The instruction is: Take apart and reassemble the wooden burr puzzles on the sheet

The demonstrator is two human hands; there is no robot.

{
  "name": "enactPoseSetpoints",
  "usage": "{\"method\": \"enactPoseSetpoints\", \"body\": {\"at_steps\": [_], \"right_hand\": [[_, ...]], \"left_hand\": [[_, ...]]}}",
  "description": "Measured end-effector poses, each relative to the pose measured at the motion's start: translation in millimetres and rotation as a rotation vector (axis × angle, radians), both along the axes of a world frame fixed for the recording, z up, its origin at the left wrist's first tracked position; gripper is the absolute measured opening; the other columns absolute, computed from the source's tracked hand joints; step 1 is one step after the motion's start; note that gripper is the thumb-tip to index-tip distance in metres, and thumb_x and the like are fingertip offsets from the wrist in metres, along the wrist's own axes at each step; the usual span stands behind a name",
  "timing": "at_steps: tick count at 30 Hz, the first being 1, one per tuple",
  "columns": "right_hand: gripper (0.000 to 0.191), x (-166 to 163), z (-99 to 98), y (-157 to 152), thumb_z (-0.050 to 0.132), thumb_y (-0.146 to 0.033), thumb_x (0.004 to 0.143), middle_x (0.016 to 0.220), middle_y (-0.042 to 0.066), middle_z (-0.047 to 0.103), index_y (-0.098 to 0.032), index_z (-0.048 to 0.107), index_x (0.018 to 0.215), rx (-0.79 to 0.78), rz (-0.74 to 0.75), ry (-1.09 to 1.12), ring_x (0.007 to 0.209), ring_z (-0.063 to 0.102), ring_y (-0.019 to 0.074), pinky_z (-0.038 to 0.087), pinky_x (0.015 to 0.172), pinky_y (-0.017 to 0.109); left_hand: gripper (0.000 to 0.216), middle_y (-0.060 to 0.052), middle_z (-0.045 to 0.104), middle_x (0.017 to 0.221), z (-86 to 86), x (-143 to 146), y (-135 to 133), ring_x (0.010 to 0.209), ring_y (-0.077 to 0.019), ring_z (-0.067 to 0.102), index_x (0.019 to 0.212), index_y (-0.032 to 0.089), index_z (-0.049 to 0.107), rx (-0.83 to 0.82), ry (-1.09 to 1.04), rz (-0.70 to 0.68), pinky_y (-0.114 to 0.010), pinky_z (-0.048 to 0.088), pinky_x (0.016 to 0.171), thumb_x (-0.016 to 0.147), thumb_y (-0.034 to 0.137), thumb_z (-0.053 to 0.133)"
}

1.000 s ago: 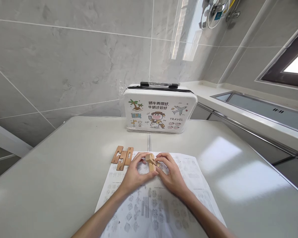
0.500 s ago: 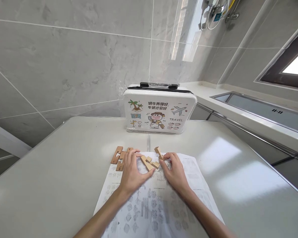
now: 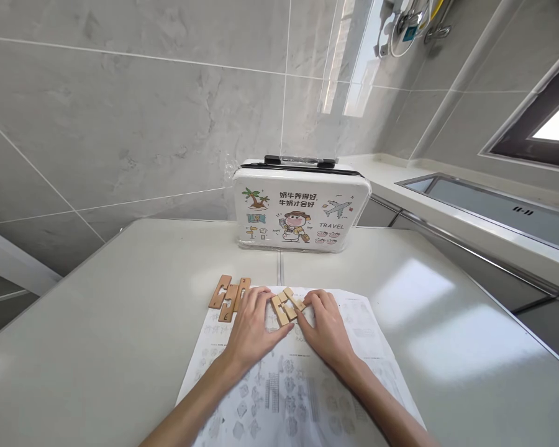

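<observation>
Our left hand (image 3: 254,323) pinches pale blocks (image 3: 279,312), our right hand (image 3: 326,320) a slanted block (image 3: 295,299) — close, not all joined.

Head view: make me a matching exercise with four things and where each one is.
Things
1. Pale wooden pieces
2. Marked brown pieces
3. Printed sheet
4. White case

Places
A. Spread on the table, beneath the forearms
B. At the table's far side, below the handle and in front of the tiled wall
C. Between the left hand and the right hand
D. Beside the left hand, on its left

Pairs: 1-C, 2-D, 3-A, 4-B
</observation>
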State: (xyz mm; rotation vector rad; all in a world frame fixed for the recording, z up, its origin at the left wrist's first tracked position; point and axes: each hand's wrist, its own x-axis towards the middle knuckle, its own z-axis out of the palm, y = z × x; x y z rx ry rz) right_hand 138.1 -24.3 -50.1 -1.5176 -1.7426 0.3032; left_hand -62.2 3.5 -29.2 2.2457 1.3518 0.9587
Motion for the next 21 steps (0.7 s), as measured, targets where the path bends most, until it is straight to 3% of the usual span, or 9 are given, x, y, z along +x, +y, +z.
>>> {"method": "enactPoseSetpoints", "body": {"at_steps": [7, 13, 21], "right_hand": [[0.010, -3, 3.1, -2, 0.060, -0.019, 0.097, 0.108, 0.009, 0.062, -0.024, 0.056, 0.105, 0.034, 0.108, -0.029, 0.103, 0.059, 0.0307, 0.053, 0.088, 0.049], [0.037, -8, 8.8, -6, 0.057, -0.011, 0.094, 0.116, 0.011, 0.064, -0.025, 0.060, 0.129, 0.060, 0.226, -0.009, 0.108, 0.062, 0.0317, 0.057, 0.091, 0.051], [0.051, -13, 14.9, -10, 0.056, -0.006, 0.092, 0.120, 0.011, 0.065, -0.026, 0.055, 0.139, 0.031, 0.332, 0.025, 0.110, 0.062, 0.0315, 0.059, 0.093, 0.052]], "left_hand": [[0.056, -0.009, 0.064, 0.138, -1.1, -1, 1, 0.133, -0.0342, 0.057, 0.138, 0.029, 0.055, -0.055, -0.013, -0.084, -0.055, 0.047, 0.112, 0.088, 0.034, 0.079], [0.060, -0.011, 0.059, 0.146, 0.6, -4, 1, 0.140, -0.0334, 0.053, 0.146, 0.030, 0.048, -0.062, -0.023, -0.148, -0.055, 0.045, 0.118, 0.091, 0.027, 0.072], [0.068, -0.012, 0.038, 0.163, 23.9, -25, 6, 0.151, -0.0396, 0.037, 0.150, 0.034, 0.047, 0.060, 0.166, -0.171, -0.059, 0.041, 0.119, 0.088, 0.031, 0.076]]}}
